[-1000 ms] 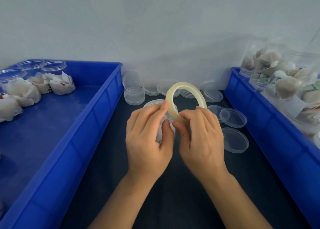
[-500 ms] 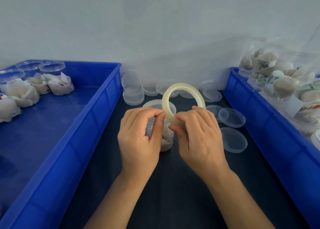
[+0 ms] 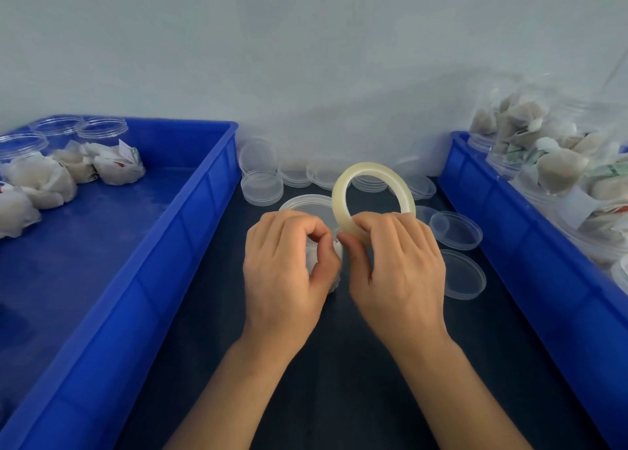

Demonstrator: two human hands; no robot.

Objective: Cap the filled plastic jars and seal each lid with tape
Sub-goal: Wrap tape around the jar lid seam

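Note:
A capped clear plastic jar [image 3: 306,203] filled with white sachets stands on the dark table between two blue crates, mostly hidden behind my hands. My right hand [image 3: 397,269] grips a roll of clear tape [image 3: 343,191] upright by its lower edge, just above the jar. My left hand [image 3: 285,273] has its fingers curled in front of the jar, thumb and forefinger pinched close to the tape roll; the tape end itself is too thin to see.
Left blue crate [image 3: 190,218] holds several filled jars [image 3: 37,177] at its far end. Right blue crate [image 3: 530,245] is piled with filled open jars [image 3: 557,167]. Loose clear lids [image 3: 261,188] lie along the wall, and two lids [image 3: 458,273] lie right of my hands.
My left hand has slid left, away from the roll, its thumb and forefinger closing into a pinch. The right hand still holds the roll, now a little lower and tilted.

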